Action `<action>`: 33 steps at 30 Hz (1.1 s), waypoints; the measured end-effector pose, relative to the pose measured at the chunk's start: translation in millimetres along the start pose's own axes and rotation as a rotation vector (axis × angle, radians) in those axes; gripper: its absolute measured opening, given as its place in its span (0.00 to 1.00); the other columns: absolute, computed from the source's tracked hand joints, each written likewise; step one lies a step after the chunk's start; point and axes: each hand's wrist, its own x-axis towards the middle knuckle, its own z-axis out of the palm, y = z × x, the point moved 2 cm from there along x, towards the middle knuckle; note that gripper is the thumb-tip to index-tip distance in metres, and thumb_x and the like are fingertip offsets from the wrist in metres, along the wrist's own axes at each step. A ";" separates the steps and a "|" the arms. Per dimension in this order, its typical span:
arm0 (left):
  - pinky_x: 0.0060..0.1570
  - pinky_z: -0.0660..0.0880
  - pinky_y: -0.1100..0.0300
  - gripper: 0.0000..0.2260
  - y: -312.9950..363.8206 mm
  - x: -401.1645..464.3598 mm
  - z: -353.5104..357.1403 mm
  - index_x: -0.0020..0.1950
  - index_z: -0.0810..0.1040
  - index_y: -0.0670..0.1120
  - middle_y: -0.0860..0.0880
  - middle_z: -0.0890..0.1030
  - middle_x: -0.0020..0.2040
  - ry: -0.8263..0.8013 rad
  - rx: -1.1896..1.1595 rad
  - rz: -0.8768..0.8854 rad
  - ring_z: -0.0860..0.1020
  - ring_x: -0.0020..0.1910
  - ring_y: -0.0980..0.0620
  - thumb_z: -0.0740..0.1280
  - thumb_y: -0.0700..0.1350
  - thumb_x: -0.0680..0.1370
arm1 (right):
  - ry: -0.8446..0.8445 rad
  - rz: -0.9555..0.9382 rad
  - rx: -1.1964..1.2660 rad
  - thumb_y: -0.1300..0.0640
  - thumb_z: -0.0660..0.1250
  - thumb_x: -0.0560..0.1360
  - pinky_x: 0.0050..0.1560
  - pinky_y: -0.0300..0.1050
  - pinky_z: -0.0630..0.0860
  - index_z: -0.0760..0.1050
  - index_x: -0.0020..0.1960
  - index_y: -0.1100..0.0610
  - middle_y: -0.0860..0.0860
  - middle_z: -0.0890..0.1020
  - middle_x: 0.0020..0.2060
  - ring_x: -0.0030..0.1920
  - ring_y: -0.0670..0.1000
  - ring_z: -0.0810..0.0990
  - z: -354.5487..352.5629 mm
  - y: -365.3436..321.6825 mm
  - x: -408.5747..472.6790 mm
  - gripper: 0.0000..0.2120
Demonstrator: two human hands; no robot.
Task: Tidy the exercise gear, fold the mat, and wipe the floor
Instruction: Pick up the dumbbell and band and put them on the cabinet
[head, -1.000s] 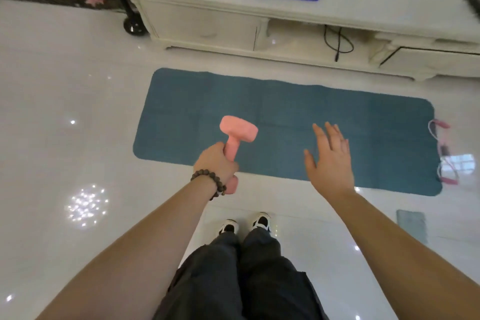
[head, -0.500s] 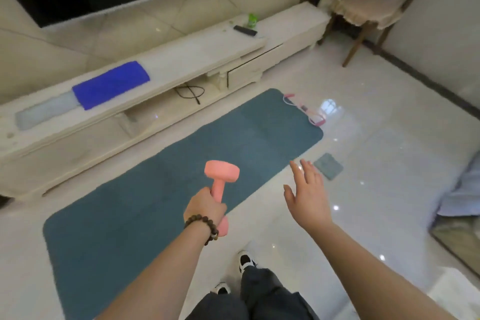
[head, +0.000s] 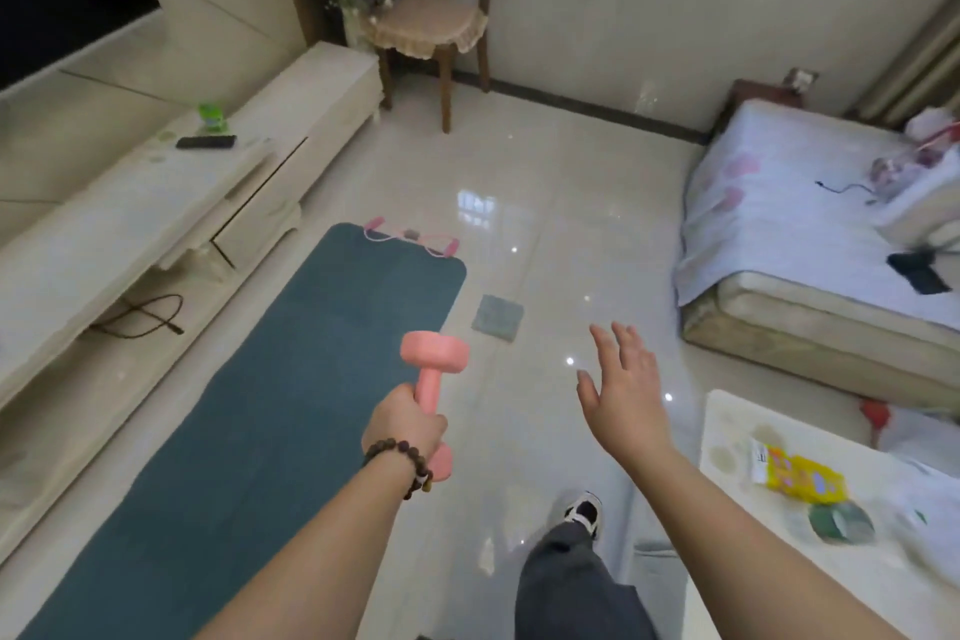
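Note:
My left hand (head: 404, 426) grips a pink dumbbell (head: 434, 358) by its handle, held upright over the right edge of the teal mat (head: 270, 395). The mat lies flat on the glossy floor, running from bottom left toward the middle. A pink resistance band (head: 410, 238) lies on the floor at the mat's far end. A small grey-green cloth (head: 497, 317) lies on the tiles just right of the mat. My right hand (head: 621, 392) hovers with fingers spread and nothing in it, right of the dumbbell.
A long white TV cabinet (head: 156, 203) runs along the left with a remote and a black cable. A wooden chair (head: 431, 26) stands at the back. A bed (head: 810, 234) fills the right. A white table (head: 810, 499) with packets sits at lower right.
The view has swung to the right, bringing the chair, bed and white table into sight. My left hand still holds the dumbbell; my right hand stays spread.

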 end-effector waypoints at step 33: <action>0.42 0.76 0.55 0.04 450.5 398.7 81.8 0.45 0.76 0.48 0.49 0.80 0.40 0.192 -0.251 -0.183 0.78 0.40 0.46 0.68 0.42 0.71 | -0.186 -0.089 0.015 0.53 0.59 0.79 0.76 0.51 0.42 0.55 0.76 0.53 0.53 0.54 0.76 0.77 0.52 0.47 -10.7 214.9 607.8 0.27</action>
